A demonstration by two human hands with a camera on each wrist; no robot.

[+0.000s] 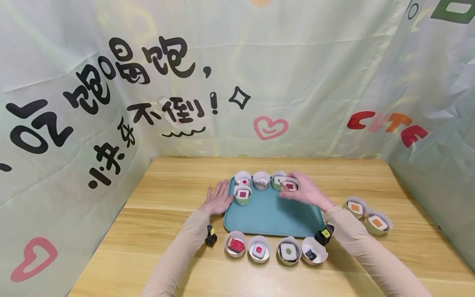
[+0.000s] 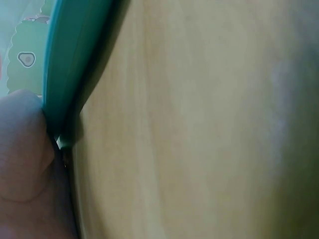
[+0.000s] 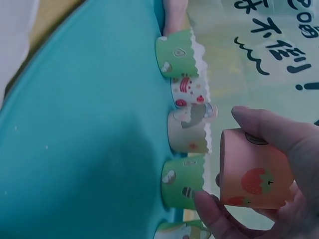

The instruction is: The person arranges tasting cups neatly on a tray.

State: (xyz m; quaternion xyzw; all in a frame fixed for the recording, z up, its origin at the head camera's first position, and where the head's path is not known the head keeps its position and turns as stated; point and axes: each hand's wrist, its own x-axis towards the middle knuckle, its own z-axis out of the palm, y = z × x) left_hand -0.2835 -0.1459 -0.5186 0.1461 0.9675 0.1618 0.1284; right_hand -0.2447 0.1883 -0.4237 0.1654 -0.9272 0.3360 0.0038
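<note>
My right hand (image 1: 305,189) holds a peach paper cup (image 3: 256,169) with strawberry prints between thumb and fingers, above the back right part of the teal tray (image 1: 274,216). A white sushi piece with a dark red centre sits in that cup. Close by stands a green cup (image 3: 184,181). My left hand (image 1: 218,201) lies with fingers spread at the tray's left edge, its thumb (image 2: 22,144) against the rim. At the tray's back left are a white cup (image 1: 243,177) and a green cup (image 1: 243,199); a beige cup (image 3: 187,130) stands further along the back.
Along the tray's front edge, on the wooden table (image 1: 148,247), stand several cups: one with a red topping (image 1: 236,246), two with sushi pieces, one with a dark piece (image 1: 310,254). Two cups with orange-centred sushi (image 1: 377,222) stand right. Printed cloth (image 1: 315,82) hangs behind.
</note>
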